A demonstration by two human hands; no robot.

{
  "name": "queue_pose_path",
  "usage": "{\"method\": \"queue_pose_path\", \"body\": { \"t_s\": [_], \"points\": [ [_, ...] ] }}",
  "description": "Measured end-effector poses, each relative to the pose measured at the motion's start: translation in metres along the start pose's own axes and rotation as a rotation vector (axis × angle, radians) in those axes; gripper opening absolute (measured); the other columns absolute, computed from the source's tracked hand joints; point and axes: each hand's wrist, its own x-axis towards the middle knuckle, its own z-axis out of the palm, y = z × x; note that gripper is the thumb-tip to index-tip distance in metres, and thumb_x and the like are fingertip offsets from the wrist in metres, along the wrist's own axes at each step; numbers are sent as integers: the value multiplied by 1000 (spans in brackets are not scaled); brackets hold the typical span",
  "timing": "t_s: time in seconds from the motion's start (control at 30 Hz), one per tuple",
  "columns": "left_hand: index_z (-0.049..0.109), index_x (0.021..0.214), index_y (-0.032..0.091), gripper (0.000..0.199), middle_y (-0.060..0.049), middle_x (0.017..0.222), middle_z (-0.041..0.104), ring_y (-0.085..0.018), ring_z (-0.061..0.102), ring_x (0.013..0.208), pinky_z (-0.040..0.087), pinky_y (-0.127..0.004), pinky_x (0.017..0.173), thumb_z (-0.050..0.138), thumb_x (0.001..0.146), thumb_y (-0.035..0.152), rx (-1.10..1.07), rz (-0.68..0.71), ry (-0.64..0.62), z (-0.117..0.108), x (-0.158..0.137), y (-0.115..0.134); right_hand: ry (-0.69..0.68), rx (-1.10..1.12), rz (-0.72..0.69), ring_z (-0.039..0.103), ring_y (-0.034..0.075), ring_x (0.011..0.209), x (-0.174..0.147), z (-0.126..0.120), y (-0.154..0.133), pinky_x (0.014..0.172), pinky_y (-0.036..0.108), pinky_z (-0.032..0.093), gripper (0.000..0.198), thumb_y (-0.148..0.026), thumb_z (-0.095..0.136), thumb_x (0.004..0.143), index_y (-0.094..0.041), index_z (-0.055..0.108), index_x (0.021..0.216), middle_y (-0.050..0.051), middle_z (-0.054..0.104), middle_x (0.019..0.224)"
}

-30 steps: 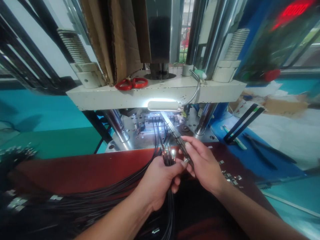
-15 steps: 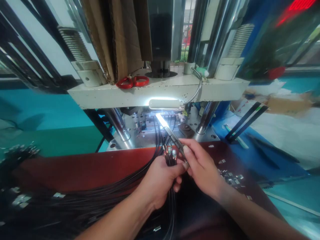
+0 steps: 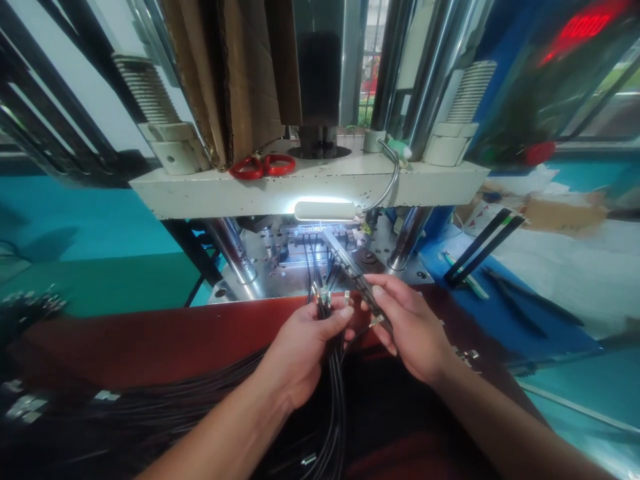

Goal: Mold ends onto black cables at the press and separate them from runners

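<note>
My left hand (image 3: 307,343) is closed around a bundle of black cables (image 3: 334,380) with small metal ends (image 3: 323,293) standing up above the thumb. In my right hand (image 3: 407,327) is a long, narrow flat metal tool (image 3: 353,270) with a bright front and a darker rear part; its exact kind I cannot make out. The tool's far end reaches the lit metal die (image 3: 313,250) under the press. A thin cable with a metal end shows near my right fingers. More black cables run from the die towards my left hand.
Above the die is the press's white plate (image 3: 200,200), carrying red-handled scissors (image 3: 263,166) and a glowing lamp (image 3: 325,211). Steel posts (image 3: 233,250) flank the die. Cables (image 3: 165,407) cover the left of the red-brown table (image 3: 150,340). Pliers (image 3: 515,300) lie on a blue surface to the right.
My hands have moved apart. The left hand with its cables has shifted left, while the tool in my right hand has moved slightly right. The camera view has shifted a little.
</note>
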Motion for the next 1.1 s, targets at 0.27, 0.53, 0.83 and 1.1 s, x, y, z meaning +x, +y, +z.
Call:
{"method": "queue_pose_path", "body": {
  "t_s": [0.27, 0.53, 0.83, 1.1],
  "points": [
    [69, 91, 15, 23, -4, 79, 64, -13, 57, 71, 43, -26, 72, 70, 79, 35, 191, 87, 35, 6, -2, -9, -25, -18, -13, 43, 6, 36, -2, 0, -4, 29, 16, 31, 33, -43, 51, 92, -25, 60, 117, -4, 58, 65],
    [68, 81, 15, 14, -5, 81, 68, -17, 61, 80, 43, -31, 82, 64, 81, 28, 238, 62, -95, 7, -3, -11, -91, -55, -32, 45, 5, 36, -3, 0, -7, 30, 15, 33, 32, -43, 51, 92, -25, 61, 117, -2, 61, 68],
    [66, 74, 14, 11, -5, 76, 65, -15, 59, 73, 42, -28, 74, 67, 77, 24, 201, 24, -83, 5, -1, -8, -114, -115, -39, 46, 6, 39, -6, 0, -10, 33, 15, 35, 30, -43, 51, 93, -26, 61, 116, -2, 62, 67],
    [67, 70, 12, 9, -3, 68, 66, -13, 60, 65, 45, -27, 72, 67, 77, 19, 184, 37, -122, 3, -1, -6, -125, -205, -33, 42, 6, 37, -9, 5, -9, 33, 16, 34, 30, -40, 49, 93, -26, 60, 118, -5, 56, 61]
  ]
}}
